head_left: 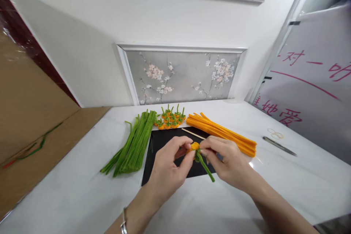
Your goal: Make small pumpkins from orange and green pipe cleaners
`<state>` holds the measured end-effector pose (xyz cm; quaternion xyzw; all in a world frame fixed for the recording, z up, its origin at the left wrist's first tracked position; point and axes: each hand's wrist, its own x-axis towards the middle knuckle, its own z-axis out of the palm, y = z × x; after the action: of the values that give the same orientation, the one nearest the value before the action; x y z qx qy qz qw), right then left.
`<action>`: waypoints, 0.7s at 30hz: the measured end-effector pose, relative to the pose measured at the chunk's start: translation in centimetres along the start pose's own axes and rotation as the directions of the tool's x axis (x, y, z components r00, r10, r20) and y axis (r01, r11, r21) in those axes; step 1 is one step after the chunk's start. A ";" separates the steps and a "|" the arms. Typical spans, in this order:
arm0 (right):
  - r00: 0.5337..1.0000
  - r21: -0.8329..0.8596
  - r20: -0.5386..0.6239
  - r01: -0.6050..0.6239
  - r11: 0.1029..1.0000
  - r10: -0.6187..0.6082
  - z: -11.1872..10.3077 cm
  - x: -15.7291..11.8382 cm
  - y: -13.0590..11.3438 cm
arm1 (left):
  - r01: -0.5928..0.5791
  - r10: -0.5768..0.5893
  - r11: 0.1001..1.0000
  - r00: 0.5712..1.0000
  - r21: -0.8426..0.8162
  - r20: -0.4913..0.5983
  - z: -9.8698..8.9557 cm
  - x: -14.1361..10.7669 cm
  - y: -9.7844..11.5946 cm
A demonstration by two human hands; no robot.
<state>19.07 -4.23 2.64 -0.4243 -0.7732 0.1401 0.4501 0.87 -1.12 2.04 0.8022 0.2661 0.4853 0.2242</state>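
Over a black mat [161, 146], both hands meet at a small orange pipe-cleaner piece [195, 146] with green pipe cleaner at its end. My left hand [172, 162] pinches the orange part between thumb and fingers. At the green part, my right hand [223, 153] has its thumb and fingertips pressed together. One green pipe-cleaner tail [205, 168] hangs free toward me between the hands. Behind the hands, a thin pale stick [193, 133] lies on the mat, partly hidden by my right hand.
Green pipe cleaners [137, 146] are bundled at left, orange pipe cleaners [222, 133] at right. Several small orange-and-green pieces [170, 119] stand at the back. On the right lie a pen [279, 145] and rubber bands [275, 134]. Cardboard [55, 146] borders the left side; a wall stands behind.
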 end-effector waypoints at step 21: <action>0.992 -0.025 -0.101 -0.073 0.997 0.070 -0.9 0.2 -0.3 | 0.313 -0.340 0.880 0.940 -0.357 -0.014 0.0 0.7 0.3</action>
<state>19.55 -4.42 3.44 -0.4647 -0.7359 0.1237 0.4766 1.21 -0.89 2.70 0.6741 0.3152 0.5101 0.4314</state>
